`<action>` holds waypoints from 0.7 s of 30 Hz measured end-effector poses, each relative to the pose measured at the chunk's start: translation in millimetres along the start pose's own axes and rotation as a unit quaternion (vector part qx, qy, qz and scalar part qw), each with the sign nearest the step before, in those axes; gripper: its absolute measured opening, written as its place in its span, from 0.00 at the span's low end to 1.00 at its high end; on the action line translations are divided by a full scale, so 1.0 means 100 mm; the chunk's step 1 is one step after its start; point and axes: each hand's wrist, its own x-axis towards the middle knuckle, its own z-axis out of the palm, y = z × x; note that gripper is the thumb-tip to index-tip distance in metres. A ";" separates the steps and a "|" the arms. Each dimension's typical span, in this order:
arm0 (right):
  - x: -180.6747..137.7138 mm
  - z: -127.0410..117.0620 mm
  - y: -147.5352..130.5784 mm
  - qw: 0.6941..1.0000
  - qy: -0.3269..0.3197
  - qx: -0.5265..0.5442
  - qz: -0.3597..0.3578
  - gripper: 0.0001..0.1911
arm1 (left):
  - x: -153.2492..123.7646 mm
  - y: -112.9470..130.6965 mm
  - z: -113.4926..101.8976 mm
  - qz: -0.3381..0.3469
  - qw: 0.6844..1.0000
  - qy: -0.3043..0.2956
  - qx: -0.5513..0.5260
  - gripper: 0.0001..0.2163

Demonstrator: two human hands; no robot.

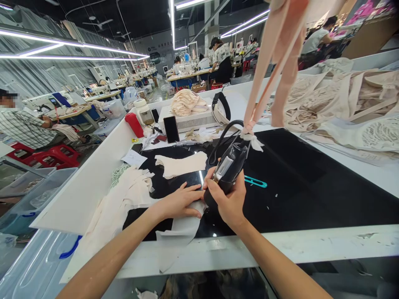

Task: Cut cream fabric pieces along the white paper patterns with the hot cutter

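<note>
My right hand [227,201] is wrapped round a black hand-held tool [229,166] with a black cable looping up behind it and a strip of beige fabric tied to its top. My left hand [182,202] lies flat, fingers stretched out, pressing a piece of cream fabric [183,230] onto the black work surface [311,187]. The tool's lower end sits right beside my left fingertips. Another cream cut piece [181,165] lies farther back, and a stack of cream pieces [127,193] rests to the left.
Teal snips [255,181] lie on the black surface right of the tool. Behind stand a white ventilated box [193,120] topped with folded fabric, a phone [171,128] and a red object [134,124]. Lace garments [349,108] pile at the right. Other people work at distant tables.
</note>
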 end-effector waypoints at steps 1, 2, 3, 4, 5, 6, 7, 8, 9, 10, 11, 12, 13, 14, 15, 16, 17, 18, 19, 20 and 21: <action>-0.01 0.00 0.01 1.000 -0.003 -0.001 0.000 0.17 | 0.00 -0.01 0.01 0.003 1.000 0.000 0.000 0.24; -0.01 0.00 0.02 1.000 -0.005 -0.002 0.000 0.17 | 0.00 -0.01 0.01 0.005 1.000 -0.001 0.001 0.24; -0.01 -0.01 0.02 1.000 -0.007 -0.004 0.000 0.17 | 0.00 -0.01 0.01 0.005 1.000 -0.002 0.002 0.25; -0.01 -0.01 0.03 1.000 -0.007 -0.005 0.001 0.16 | 0.01 -0.01 0.01 0.003 1.000 -0.004 0.002 0.26; -0.02 -0.01 0.04 1.000 -0.005 -0.006 0.001 0.16 | 0.01 0.00 0.01 0.000 1.000 -0.006 0.001 0.27; -0.02 -0.02 0.04 1.000 -0.003 -0.006 0.003 0.15 | 0.01 0.00 0.01 -0.002 1.000 -0.008 -0.001 0.27; -0.02 -0.02 0.05 1.000 -0.001 -0.005 0.005 0.15 | 0.01 0.00 0.00 -0.002 1.000 -0.008 -0.004 0.27; -0.02 -0.02 0.05 1.000 0.002 -0.001 0.007 0.15 | 0.01 0.01 -0.01 -0.001 1.000 -0.009 -0.007 0.27; -0.02 -0.02 0.05 1.000 0.006 0.004 0.009 0.15 | 0.01 0.01 -0.02 0.000 1.000 -0.010 -0.009 0.28; -0.03 -0.01 0.04 1.000 0.009 0.010 0.012 0.15 | 0.01 0.01 -0.03 0.002 1.000 -0.011 -0.011 0.28; -0.04 -0.01 0.03 1.000 0.011 0.015 0.015 0.16 | 0.02 0.01 -0.04 0.004 1.000 -0.014 -0.012 0.29; -0.04 -0.01 0.03 1.000 0.010 0.021 0.017 0.16 | 0.02 0.00 -0.04 0.005 1.000 -0.017 -0.011 0.30; -0.05 0.00 0.02 0.999 0.006 0.027 0.017 0.16 | 0.02 0.00 -0.04 0.005 1.000 -0.020 -0.009 0.30; -0.06 0.00 0.01 0.999 -0.001 0.032 0.017 0.16 | 0.02 -0.01 -0.04 0.005 1.000 -0.023 -0.007 0.29; -0.08 0.00 0.01 0.999 -0.010 0.036 0.015 0.15 | 0.02 -0.01 -0.04 0.004 1.000 -0.025 -0.007 0.29; -0.09 0.00 0.01 0.999 -0.019 0.037 0.013 0.15 | 0.02 -0.02 -0.04 0.002 1.000 -0.027 -0.007 0.29; -0.10 0.00 0.02 0.999 -0.025 0.036 0.012 0.15 | 0.02 -0.02 -0.03 0.000 1.000 -0.027 -0.010 0.30; -0.10 0.00 0.03 0.999 -0.029 0.032 0.011 0.14 | 0.02 -0.02 -0.03 -0.002 1.000 -0.027 -0.012 0.30; -0.11 -0.01 0.04 0.999 -0.030 0.028 0.011 0.14 | 0.03 -0.02 -0.02 -0.002 1.000 -0.026 -0.015 0.31; -0.12 -0.01 0.05 0.999 -0.031 0.023 0.011 0.14 | 0.03 -0.02 -0.02 -0.001 1.000 -0.025 -0.016 0.32; -0.12 -0.01 0.05 0.999 -0.032 0.021 0.011 0.15 | 0.03 -0.03 -0.02 -0.001 1.000 -0.025 -0.016 0.32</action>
